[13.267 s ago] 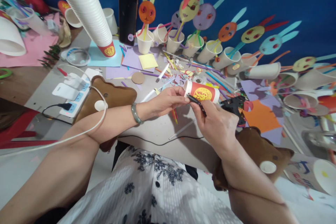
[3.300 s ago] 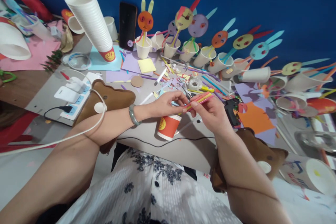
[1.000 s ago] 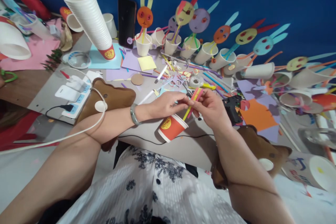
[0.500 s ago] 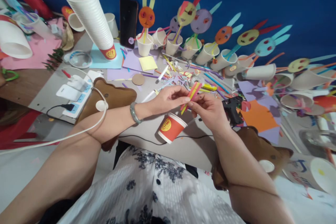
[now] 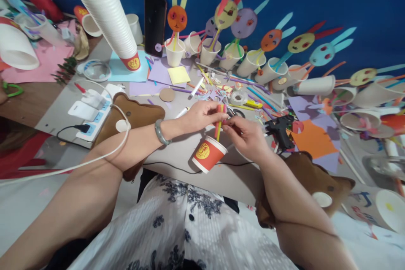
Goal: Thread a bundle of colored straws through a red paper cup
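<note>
My left hand (image 5: 202,116) and my right hand (image 5: 245,135) meet over the table, both pinching a small bundle of red and yellow paper strips (image 5: 219,120) held nearly upright. The strips' lower ends reach to the top of an upside-down red paper cup (image 5: 209,154) with a yellow emblem, standing near the table's front edge just under my hands. A grey-green bangle is on my left wrist. Both forearms rest on brown bear-shaped cushions (image 5: 133,116).
A row of white cups with paper rabbit faces (image 5: 247,23) lines the back. A tall stack of white cups (image 5: 109,17), a phone (image 5: 155,19), a black glue gun (image 5: 280,128), tape roll (image 5: 238,98), scissors, paper scraps, a power strip (image 5: 91,107) lie around.
The strips have swung from slanting up to the right to nearly vertical, and their lower ends have come down to the red cup. My hands shifted slightly left.
</note>
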A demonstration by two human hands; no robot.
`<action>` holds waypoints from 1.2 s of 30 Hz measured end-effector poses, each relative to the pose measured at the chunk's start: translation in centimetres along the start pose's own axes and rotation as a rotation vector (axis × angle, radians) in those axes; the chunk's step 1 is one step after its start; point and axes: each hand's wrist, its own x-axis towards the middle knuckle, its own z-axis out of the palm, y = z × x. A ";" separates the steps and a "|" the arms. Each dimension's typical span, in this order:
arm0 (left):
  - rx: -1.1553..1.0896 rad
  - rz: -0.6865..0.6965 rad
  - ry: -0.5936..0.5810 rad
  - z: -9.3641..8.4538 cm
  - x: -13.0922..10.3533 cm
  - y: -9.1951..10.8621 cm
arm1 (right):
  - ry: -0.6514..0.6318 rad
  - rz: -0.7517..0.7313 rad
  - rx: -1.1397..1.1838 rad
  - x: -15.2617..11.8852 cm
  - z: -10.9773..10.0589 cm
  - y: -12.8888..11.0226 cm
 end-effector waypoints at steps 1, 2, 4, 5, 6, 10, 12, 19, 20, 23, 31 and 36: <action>0.002 -0.002 -0.015 -0.1 0.0 -0.1 | -0.003 -0.073 -0.076 0.0 0.0 0.1; -0.003 -0.010 -0.036 -0.2 0.1 -0.2 | -0.010 -0.139 -0.149 -0.1 -0.1 0.1; -0.028 -0.049 -0.079 -0.4 0.2 -0.4 | -0.013 -0.246 -0.309 -0.1 -0.1 0.3; -0.046 -0.075 -0.097 -0.5 0.2 -0.4 | -0.003 -0.291 -0.394 -0.1 -0.2 0.3; -0.065 -0.099 -0.112 -0.6 0.3 -0.4 | 0.012 -0.330 -0.471 0.0 -0.2 0.3; -0.128 -0.139 -0.137 -0.7 0.3 -0.2 | 0.088 -0.444 -0.548 0.4 -0.6 0.3; -0.139 -0.138 -0.130 -0.7 0.3 -0.1 | 0.111 -0.464 -0.509 0.6 -0.7 0.3; -0.200 -0.191 -0.211 -0.9 0.2 0.7 | 0.186 -0.468 -0.474 0.5 -0.5 0.9; -0.214 -0.195 -0.234 -0.9 0.2 0.8 | 0.194 -0.461 -0.465 0.4 -0.5 1.0; -0.241 -0.197 -0.267 -0.9 0.1 0.8 | 0.227 -0.417 -0.429 0.3 -0.3 1.2; -0.228 -0.097 -0.015 -0.2 0.2 0.5 | 0.237 0.055 0.002 0.1 0.6 0.7; -0.216 -0.065 -0.020 0.1 -0.1 0.4 | 0.155 0.296 0.342 0.3 1.0 0.4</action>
